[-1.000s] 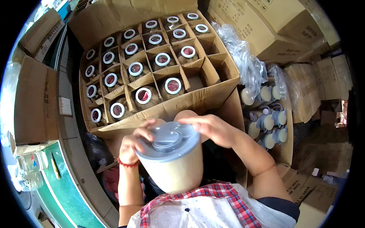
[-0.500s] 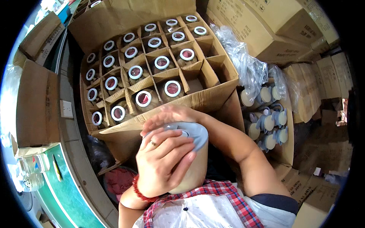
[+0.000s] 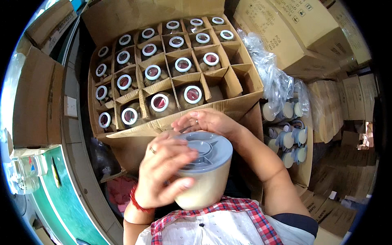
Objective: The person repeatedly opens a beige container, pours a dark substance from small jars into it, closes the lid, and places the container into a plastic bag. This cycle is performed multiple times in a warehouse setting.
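A cream, jug-like body [image 3: 204, 190] stands upright against my shirt front, with its round grey end [image 3: 216, 153] facing up. A raised ring and ribs show in that grey end. My left hand [image 3: 163, 165] is at its left side, fingers spread and slightly blurred, some of them over the grey rim. Whether they touch it I cannot tell. At the far side of the grey end, my right hand [image 3: 210, 120] has its fingers stretched out to the left, with nothing visible in them. What bears the body's lower end is hidden.
Ahead is a divided carton [image 3: 245, 94] with several glass liners [image 3: 159, 102] with white rims. To the right, several cream jugs with grey handles [image 3: 300, 136] stand in another carton, under clear plastic [image 3: 271, 77]. Stacked cartons [image 3: 281, 28] rise behind. A green tabletop [image 3: 67, 196] is at left.
My left fingers have lifted and spread from the grey end, uncovering more of it. The cream body appears more upright, and my right hand has shifted slightly right.
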Motion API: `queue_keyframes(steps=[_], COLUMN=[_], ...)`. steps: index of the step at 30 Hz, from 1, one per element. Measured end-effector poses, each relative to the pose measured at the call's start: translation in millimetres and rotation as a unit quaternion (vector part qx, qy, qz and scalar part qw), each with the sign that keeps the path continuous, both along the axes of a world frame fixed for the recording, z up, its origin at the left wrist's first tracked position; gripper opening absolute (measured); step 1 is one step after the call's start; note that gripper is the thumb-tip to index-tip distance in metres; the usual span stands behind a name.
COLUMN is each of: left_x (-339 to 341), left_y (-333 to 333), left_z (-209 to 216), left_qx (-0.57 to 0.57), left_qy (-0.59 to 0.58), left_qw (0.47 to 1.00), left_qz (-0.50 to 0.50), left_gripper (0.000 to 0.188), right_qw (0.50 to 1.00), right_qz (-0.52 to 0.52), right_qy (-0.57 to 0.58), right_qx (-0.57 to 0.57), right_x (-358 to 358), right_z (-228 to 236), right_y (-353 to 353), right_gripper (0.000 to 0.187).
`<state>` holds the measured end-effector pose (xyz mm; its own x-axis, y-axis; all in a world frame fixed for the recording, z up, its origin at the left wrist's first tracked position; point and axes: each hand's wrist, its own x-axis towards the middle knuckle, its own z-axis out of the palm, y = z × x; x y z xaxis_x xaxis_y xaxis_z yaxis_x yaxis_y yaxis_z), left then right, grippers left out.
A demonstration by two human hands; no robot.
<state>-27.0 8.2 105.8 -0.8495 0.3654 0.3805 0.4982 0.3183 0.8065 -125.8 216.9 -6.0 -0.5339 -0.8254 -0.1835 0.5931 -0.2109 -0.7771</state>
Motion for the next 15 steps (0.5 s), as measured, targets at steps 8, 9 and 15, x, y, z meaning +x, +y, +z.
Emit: queue_keyframes(steps=[8,9,15], left_x=[-8,-7,7], left_y=[-26,-22,5], left_z=[-94,-101,-69], left_qx=[0.370,0.422,0.488], left_qy=[-0.061,-0.098,-0.113], left_qw=[0.917,0.892,0.858], left_qz=[-0.135,-0.134,-0.116], left_gripper=[0.029,0.030,0.034], right_qw=[0.997,0.991,0.907], right_qz=[0.021,0.051,0.140], right_qy=[0.070,0.118,0.390], right_qx=[0.007,0.039,0.079], right_x=[29,25,28], right_z=[33,38,94], right_y=[-6,-1,19], right_gripper=[0.034,0.027,0.029])
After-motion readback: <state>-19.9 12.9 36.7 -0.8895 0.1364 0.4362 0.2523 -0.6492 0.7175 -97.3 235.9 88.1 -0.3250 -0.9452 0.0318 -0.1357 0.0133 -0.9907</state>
